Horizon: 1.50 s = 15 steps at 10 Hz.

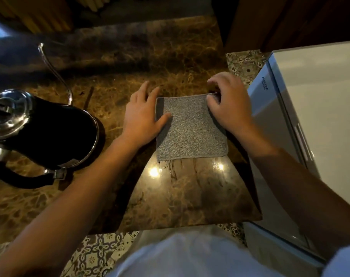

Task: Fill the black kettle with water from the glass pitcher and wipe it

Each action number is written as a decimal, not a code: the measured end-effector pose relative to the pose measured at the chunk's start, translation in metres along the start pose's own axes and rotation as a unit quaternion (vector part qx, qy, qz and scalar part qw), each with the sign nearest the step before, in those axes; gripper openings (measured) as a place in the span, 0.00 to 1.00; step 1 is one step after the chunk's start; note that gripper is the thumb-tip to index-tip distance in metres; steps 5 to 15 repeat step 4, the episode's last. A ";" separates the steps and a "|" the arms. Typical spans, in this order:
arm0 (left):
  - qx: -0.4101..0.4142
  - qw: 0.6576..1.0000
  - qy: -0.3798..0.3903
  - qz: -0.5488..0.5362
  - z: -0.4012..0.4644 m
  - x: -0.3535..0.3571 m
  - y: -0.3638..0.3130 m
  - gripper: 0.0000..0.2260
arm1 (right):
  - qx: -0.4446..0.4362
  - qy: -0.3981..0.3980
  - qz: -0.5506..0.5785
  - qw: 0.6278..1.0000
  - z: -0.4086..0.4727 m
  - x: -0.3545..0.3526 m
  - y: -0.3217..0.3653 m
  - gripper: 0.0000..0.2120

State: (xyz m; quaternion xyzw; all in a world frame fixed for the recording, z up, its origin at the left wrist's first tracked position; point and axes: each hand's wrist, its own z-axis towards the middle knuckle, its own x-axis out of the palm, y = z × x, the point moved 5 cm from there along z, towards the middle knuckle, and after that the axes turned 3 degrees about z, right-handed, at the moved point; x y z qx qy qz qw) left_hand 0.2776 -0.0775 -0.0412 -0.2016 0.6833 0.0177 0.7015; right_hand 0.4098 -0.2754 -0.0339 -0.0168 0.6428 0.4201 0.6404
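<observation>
A folded grey cloth (pixel 190 128) lies flat on the brown marble counter (pixel 190 196). My left hand (pixel 143 114) rests open on the cloth's left edge, thumb laid on the fabric. My right hand (pixel 229 104) sits at the cloth's far right corner, fingers curled and pinching that corner. The black kettle (pixel 54 134) stands at the left with its shiny metal lid (pixel 9 112) on, a thin gooseneck spout (pixel 54 72) rising behind it and its black handle (pixel 24 176) pointing toward me. No glass pitcher is in view.
A white mini fridge (pixel 314 120) stands directly right of the counter. Wet streaks (pixel 174 170) mark the marble just below the cloth. Patterned floor tiles (pixel 102 250) show beyond the counter's near edge. Dark wooden panels (pixel 290 21) line the back.
</observation>
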 end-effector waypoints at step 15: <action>0.059 0.993 0.086 0.052 -0.027 0.009 0.019 0.43 | 0.035 0.144 -0.126 0.981 -0.053 0.022 0.014 0.40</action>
